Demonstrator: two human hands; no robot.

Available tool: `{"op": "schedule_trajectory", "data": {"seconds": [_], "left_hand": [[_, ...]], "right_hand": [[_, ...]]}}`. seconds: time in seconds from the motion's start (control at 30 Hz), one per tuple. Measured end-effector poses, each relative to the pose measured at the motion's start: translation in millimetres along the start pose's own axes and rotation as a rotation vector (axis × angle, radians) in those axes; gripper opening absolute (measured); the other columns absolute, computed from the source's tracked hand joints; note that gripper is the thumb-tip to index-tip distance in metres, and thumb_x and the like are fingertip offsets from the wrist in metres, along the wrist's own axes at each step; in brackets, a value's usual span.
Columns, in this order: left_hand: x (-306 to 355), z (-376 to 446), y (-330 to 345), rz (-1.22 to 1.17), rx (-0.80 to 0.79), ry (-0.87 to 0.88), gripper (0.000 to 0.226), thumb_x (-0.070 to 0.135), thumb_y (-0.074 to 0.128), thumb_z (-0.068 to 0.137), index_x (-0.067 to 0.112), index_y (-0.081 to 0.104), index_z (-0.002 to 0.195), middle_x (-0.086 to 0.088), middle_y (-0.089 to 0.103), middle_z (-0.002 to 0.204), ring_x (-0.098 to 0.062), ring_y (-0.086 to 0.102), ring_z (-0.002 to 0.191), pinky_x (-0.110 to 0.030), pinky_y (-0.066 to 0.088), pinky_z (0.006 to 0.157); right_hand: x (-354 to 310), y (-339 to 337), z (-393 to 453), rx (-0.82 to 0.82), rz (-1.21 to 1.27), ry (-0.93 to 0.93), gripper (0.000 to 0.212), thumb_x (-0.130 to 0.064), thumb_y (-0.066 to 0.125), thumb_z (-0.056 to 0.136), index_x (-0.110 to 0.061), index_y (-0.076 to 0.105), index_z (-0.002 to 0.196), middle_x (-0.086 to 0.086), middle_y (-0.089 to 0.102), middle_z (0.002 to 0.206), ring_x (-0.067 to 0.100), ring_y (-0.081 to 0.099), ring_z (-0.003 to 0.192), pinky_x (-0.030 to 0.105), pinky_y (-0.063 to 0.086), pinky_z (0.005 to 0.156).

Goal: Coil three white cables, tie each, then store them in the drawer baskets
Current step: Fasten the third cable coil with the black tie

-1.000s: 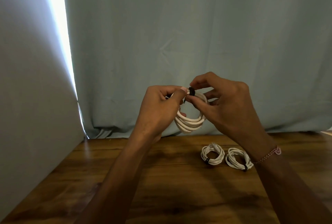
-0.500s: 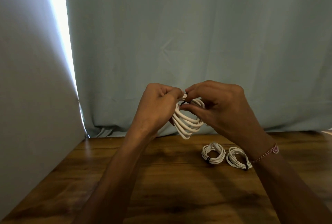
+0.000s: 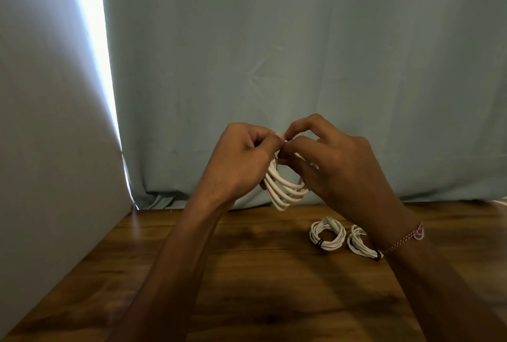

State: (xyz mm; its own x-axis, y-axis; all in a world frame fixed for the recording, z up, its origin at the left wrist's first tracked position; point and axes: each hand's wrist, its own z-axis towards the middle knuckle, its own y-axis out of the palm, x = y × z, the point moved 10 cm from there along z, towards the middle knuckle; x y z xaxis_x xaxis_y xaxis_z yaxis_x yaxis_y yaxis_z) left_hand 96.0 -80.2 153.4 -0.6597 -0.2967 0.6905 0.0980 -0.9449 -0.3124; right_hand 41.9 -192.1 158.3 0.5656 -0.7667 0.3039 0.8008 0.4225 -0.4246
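The risk, as I judge it, is the loops springing loose: the third coiled cable (image 3: 285, 190) hangs fanned out above the worktop (image 3: 247, 273), and a slipped pinch at its top would undo the coil before the dark tie (image 3: 281, 153) is snug. The left hand (image 3: 238, 160) has its fingers curled, pinching the coil's top. The right hand (image 3: 334, 166), fingertips meeting the left's, pinches the same spot at the tie. Two tied coils (image 3: 327, 237) lie on the worktop, under the right wrist.
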Motion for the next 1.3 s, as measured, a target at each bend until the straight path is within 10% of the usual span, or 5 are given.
{"op": "schedule_trajectory", "data": {"seconds": [0.13, 0.3, 0.57, 1.07, 1.3], "left_hand": [[2.9, 1.5, -3.8, 0.031, 0.045, 0.052, 0.036, 0.025, 0.059, 0.102, 0.003, 0.076, 0.079, -0.020, 0.065, 0.067, -0.029, 0.054, 0.056, -0.029, 0.044, 0.057], [0.4, 1.3, -9.1, -0.051, 0.078, 0.028, 0.031, 0.021, 0.058, 0.102, 0.002, 0.076, 0.085, -0.014, 0.068, 0.065, -0.005, 0.054, 0.048, -0.016, 0.042, 0.048], [6.8, -0.1, -13.0, -0.068, 0.097, 0.091, 0.018, 0.022, 0.061, 0.101, 0.019, 0.077, 0.096, -0.003, 0.072, 0.069, -0.012, 0.063, 0.059, -0.022, 0.052, 0.057], [1.8, -4.3, 10.7, -0.277, -0.023, -0.006, 0.017, 0.012, 0.054, 0.103, 0.009, 0.062, 0.117, -0.009, 0.074, 0.096, -0.018, 0.075, 0.078, -0.029, 0.061, 0.067], [-0.6, -3.4, 4.6, -0.247, 0.002, 0.003, 0.016, 0.014, 0.058, 0.101, 0.011, 0.072, 0.111, -0.006, 0.076, 0.085, -0.018, 0.075, 0.076, -0.026, 0.060, 0.064]], "right_hand": [[9.8, -4.1, 0.1, 0.030, 0.180, 0.058, 0.014, -0.022, 0.062, 0.097, -0.009, 0.066, 0.100, 0.004, 0.060, 0.115, 0.012, 0.060, 0.072, 0.024, 0.051, 0.060], [31.2, -16.0, -0.3, 0.149, 0.630, 0.203, 0.007, -0.013, 0.067, 0.095, -0.008, 0.070, 0.099, 0.008, 0.068, 0.113, 0.015, 0.069, 0.101, 0.024, 0.057, 0.078], [54.9, -8.6, -13.7, 0.174, 0.893, 0.643, 0.008, -0.021, 0.069, 0.093, -0.015, 0.072, 0.099, -0.004, 0.078, 0.099, 0.016, 0.076, 0.084, 0.024, 0.059, 0.067], [30.7, -33.0, -10.6, 0.207, 0.096, 0.407, 0.023, -0.031, 0.082, 0.084, -0.013, 0.079, 0.098, 0.007, 0.069, 0.114, 0.014, 0.064, 0.098, 0.023, 0.052, 0.078], [29.3, -31.6, -3.7, 0.090, 0.294, 0.350, 0.023, -0.032, 0.079, 0.084, -0.025, 0.077, 0.106, 0.000, 0.064, 0.125, 0.009, 0.060, 0.111, 0.004, 0.041, 0.089]]}}
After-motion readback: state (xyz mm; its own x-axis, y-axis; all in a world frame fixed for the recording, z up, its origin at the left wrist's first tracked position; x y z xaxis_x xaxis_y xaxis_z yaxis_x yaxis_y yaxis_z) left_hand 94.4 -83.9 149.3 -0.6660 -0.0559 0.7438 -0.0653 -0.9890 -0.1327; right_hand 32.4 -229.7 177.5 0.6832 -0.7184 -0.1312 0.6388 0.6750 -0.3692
